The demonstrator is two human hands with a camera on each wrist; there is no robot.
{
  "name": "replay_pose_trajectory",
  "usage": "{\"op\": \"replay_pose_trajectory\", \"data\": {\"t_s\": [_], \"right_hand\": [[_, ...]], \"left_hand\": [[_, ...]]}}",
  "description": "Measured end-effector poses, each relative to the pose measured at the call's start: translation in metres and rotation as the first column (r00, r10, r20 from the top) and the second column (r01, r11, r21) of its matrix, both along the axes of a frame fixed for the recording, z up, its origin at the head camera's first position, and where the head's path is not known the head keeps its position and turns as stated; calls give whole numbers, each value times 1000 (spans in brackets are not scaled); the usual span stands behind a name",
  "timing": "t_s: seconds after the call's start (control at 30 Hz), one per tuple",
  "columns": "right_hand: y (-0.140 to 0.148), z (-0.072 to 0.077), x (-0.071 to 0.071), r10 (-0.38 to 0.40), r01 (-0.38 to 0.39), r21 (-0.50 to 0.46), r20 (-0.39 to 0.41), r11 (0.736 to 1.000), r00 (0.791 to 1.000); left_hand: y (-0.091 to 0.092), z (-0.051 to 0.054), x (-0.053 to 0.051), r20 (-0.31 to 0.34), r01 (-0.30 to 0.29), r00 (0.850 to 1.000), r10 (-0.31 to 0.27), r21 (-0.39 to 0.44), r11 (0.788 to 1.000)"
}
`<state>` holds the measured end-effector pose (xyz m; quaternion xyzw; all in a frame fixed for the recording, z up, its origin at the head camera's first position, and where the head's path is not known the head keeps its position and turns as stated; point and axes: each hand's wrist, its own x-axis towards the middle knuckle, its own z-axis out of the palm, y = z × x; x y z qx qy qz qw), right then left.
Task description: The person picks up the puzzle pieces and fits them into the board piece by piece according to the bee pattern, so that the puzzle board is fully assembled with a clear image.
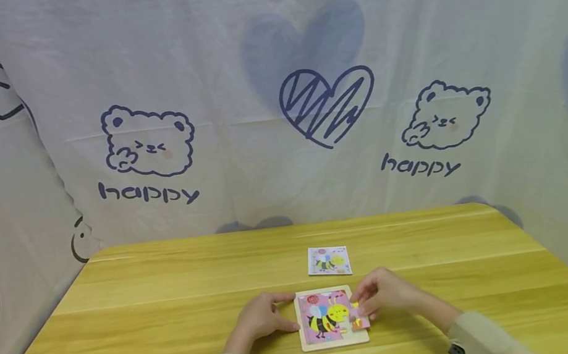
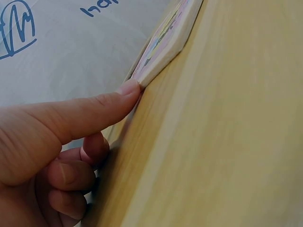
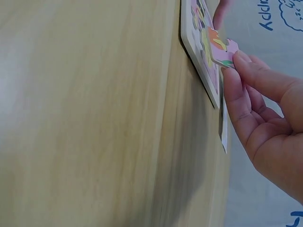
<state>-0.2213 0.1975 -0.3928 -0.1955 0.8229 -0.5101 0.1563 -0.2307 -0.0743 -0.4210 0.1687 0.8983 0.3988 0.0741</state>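
A wooden bee puzzle board lies on the table, showing a yellow and black bee on pink. My left hand is at its left side, index finger by the far corner and thumb touching the edge. In the left wrist view that thumb lies straight against the board's corner, the other fingers bent beneath. Between thumb and fingertips, my right hand pinches a puzzle piece, pink with orange, yellow and green. The piece is held tilted over the board's right side, where bare wood shows.
Behind the board lies a card printed with the same bee picture. The wood-grain table reaches back to a white cloth with hearts and bears, which also hangs along both sides.
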Motion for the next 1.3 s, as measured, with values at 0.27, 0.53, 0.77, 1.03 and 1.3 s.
{"op": "replay_pose_trajectory", "data": {"t_s": [0.27, 0.53, 0.77, 1.03, 1.3], "right_hand": [[-10, -2, 2, 24, -24, -3, 25, 1000, 999], [-15, -6, 3, 47, -46, -21, 36, 999, 998], [-19, -6, 4, 55, -55, -4, 20, 998, 998], [-21, -5, 2, 92, -84, 94, -82, 992, 992], [-24, -7, 0, 129, -98, 183, -167, 978, 977]], "left_hand": [[0, -1, -1, -7, 0, 1000, 0, 1, 1000], [0, 0, 0, -18, 4, 1000, -4, 0, 1000], [0, 1, 1, -17, 4, 1000, -4, 7, 1000], [0, 1, 1, -5, 4, 1000, -4, 15, 1000], [0, 1, 1, 12, -5, 1000, 5, 11, 1000]]}}
